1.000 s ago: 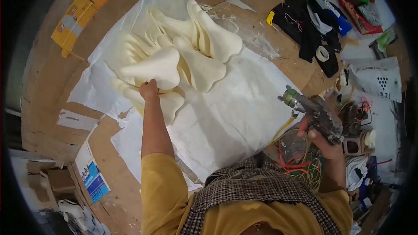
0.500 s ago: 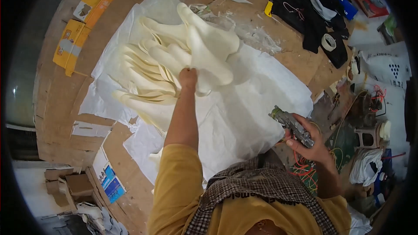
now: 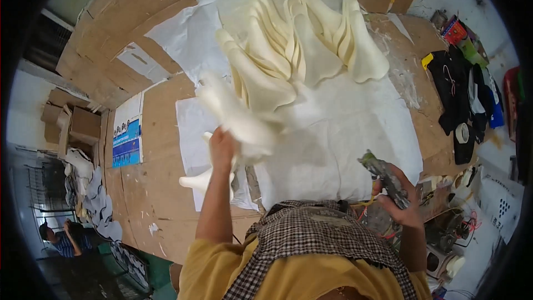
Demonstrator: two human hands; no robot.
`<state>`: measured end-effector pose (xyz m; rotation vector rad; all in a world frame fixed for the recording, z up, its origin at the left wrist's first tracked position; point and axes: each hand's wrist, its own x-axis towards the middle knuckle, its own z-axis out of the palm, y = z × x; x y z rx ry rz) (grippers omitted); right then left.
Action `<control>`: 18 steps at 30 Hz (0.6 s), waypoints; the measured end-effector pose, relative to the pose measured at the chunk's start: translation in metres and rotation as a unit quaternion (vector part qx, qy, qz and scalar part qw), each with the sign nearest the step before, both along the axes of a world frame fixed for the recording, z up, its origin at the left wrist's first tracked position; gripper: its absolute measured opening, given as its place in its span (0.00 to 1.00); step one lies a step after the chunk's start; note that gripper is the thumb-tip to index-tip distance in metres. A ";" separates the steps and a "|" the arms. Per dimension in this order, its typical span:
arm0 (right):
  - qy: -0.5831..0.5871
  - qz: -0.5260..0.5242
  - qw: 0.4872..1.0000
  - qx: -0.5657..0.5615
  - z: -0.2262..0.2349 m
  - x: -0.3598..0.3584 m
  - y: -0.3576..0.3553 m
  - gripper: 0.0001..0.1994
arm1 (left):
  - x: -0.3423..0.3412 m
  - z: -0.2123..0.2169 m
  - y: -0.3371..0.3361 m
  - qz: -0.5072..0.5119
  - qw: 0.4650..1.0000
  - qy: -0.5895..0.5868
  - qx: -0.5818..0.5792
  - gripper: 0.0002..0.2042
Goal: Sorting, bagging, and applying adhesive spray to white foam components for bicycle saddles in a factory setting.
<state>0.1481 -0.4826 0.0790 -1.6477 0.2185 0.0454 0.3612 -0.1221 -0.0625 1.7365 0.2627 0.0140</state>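
My left hand [image 3: 223,147] is closed on a cream, saddle-shaped pad [image 3: 236,114], smeared by motion, lifted over the white sheet [image 3: 333,133]. Beneath it, close to my left wrist, another cream pad [image 3: 197,180] lies partly covered. At the far side of the sheet, several like pads [image 3: 316,50] stand overlapping in a fanned row, narrow ends pointing away from me. My right hand [image 3: 404,200] grips a grey spray gun [image 3: 390,180] crusted with residue, its greenish front end pointing left and away. It is held above the sheet's near right corner.
Brown cardboard [image 3: 150,189] covers the worktop around the sheet. Black cloth [image 3: 452,83] and a tape roll [image 3: 462,133] lie at the right. Tangled cords and tools [image 3: 447,228] sit at lower right. Cardboard boxes [image 3: 83,125] stand at the left; another person [image 3: 66,239] is beyond, lower left.
My left hand has come away from the pile, nearer and to the left, with one pad in it. The right hand still holds the spray gun. The whole view has shifted.
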 end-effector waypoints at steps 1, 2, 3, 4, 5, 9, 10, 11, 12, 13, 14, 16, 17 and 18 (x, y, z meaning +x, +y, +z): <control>0.015 0.042 0.999 -0.009 0.004 0.006 0.008 0.28 | -0.021 -0.017 0.050 0.040 0.999 -0.022 -0.001 0.10; -0.020 0.093 0.995 -0.021 0.003 0.012 0.012 0.28 | -0.043 -0.027 0.092 0.085 0.991 0.054 0.091 0.11; -0.022 0.099 0.995 -0.020 0.006 0.018 0.016 0.28 | -0.072 -0.056 0.149 0.053 0.998 0.029 0.029 0.11; 0.003 0.127 0.991 -0.046 0.008 0.025 0.023 0.28 | -0.093 -0.074 0.186 0.068 0.983 0.116 0.123 0.12; 0.033 0.145 0.986 -0.079 0.009 0.030 0.027 0.28 | -0.094 -0.071 0.185 0.071 0.954 0.204 0.210 0.12; -0.076 0.040 0.996 -0.034 0.032 0.040 0.045 0.27 | -0.116 -0.075 0.182 0.116 0.979 0.131 -0.107 0.14; -0.106 0.039 0.992 -0.056 0.044 0.045 0.049 0.28 | -0.114 -0.064 0.185 0.120 0.969 0.211 -0.052 0.13; -0.106 0.039 0.992 -0.061 0.051 0.046 0.053 0.28 | -0.110 -0.056 0.188 0.120 0.950 0.289 0.002 0.13; -0.143 0.053 0.987 -0.046 0.055 0.048 0.055 0.28 | -0.109 -0.053 0.194 0.112 0.943 0.312 0.000 0.10; -0.180 0.063 0.981 -0.033 0.060 0.048 0.056 0.28 | -0.107 -0.055 0.198 0.106 0.944 0.312 -0.004 0.10; -0.158 0.066 0.985 -0.035 0.058 0.043 0.053 0.29 | -0.104 -0.058 0.201 0.116 0.938 0.328 -0.014 0.10; -0.116 0.047 0.991 -0.056 0.047 0.032 0.046 0.29 | -0.100 -0.070 0.219 0.097 0.927 0.360 -0.027 0.10; -0.072 0.033 0.994 -0.073 0.041 0.029 0.042 0.29 | -0.100 -0.074 0.223 0.092 0.928 0.361 -0.026 0.10; -0.059 0.034 0.995 -0.073 0.039 0.025 0.035 0.29 | -0.100 -0.077 0.226 0.093 0.941 0.324 -0.011 0.11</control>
